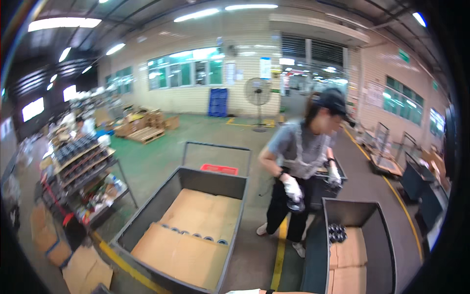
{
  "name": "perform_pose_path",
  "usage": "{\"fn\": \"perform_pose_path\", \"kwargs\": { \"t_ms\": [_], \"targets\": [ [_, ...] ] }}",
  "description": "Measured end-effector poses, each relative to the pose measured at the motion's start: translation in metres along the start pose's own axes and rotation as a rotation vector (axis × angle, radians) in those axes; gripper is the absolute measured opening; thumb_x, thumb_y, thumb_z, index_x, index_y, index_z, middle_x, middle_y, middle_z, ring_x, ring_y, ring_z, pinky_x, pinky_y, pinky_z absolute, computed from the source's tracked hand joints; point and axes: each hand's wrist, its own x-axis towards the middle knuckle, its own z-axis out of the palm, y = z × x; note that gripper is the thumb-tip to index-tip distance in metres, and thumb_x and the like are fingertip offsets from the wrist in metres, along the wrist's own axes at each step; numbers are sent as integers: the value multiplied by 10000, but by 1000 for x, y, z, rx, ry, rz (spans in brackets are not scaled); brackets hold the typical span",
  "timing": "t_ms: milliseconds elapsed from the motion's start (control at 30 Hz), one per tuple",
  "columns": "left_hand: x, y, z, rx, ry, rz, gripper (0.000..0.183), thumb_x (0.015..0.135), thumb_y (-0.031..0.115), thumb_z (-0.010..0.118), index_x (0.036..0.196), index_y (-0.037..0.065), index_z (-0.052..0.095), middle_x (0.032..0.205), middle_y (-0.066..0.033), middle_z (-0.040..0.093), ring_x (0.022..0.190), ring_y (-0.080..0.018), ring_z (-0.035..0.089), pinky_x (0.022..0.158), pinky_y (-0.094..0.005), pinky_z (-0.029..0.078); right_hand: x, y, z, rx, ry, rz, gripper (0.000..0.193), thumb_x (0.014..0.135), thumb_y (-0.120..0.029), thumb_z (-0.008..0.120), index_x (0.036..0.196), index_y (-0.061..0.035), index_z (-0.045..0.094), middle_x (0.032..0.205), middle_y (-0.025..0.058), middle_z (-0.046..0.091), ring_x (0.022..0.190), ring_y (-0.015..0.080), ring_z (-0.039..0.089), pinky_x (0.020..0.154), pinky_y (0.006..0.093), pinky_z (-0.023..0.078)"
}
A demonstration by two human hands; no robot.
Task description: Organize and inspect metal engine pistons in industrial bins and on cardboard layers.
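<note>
Your right hand (245, 292), cut off below, has 2 cardboard-lined bins (210, 181) ahead; I cannot tell if it's spread or pinching.

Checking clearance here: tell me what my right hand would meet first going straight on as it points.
Probably the gray rim of the left cart; your right hand, barely in view at the lower edge, points left. Depth is unclear, so it may pass above.
</note>
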Motion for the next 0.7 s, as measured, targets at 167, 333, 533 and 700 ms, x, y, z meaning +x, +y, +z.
{"fn": "perform_pose_path", "kwargs": {
  "t_ms": [167,333,533,700],
  "targets": [
    [52,31,27,-8,-5,-213,336,854,205,730,1096,-10,640,994,-196,660,872,-386,633,754,-434,520,-3,-24,-41,-103,-174,-14,397,991,-272,511,1251,20,582,1229,198,640,1191,278,574,1016,372,429],
    [87,53,59,216,-42,-362,237,962,258,589,867,43,616,791,-127,589,728,-335,605,617,-402,474,10,-54,-56,-200,-413,-69,390,988,-262,510,1247,20,578,1224,206,638,1198,287,573,1016,370,431],
    [78,39,63,178,11,-179,291,985,282,559,813,53,610,747,-103,575,686,-293,593,595,-393,464,48,-68,-39,-199,-422,-195,381,983,-250,509,1243,21,573,1217,215,636,1205,297,572,1015,368,432],
    [39,24,83,114,20,-148,142,931,203,622,941,62,639,903,-127,616,855,-283,610,728,-374,474,67,-58,-22,66,-396,-75,324,974,-221,533,1190,16,582,1145,188,663,1080,297,625,920,371,475]
  ]
}}
